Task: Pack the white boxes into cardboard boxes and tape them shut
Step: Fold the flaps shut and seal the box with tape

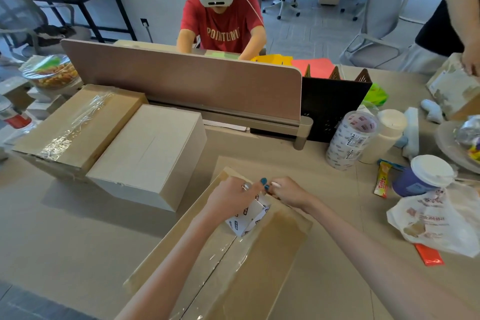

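On the bench point(65, 228), far left, a taped cardboard box point(78, 125) sits just beside a white box point(148, 153). At near centre, the left hand point(233, 197) grips a tape roll point(249, 215) atop a closed cardboard box point(259, 254), whose taped seam runs away from the person. The right hand point(288, 192), touching the left, pinches its fingers at the roll's far edge, likely on loose tape.
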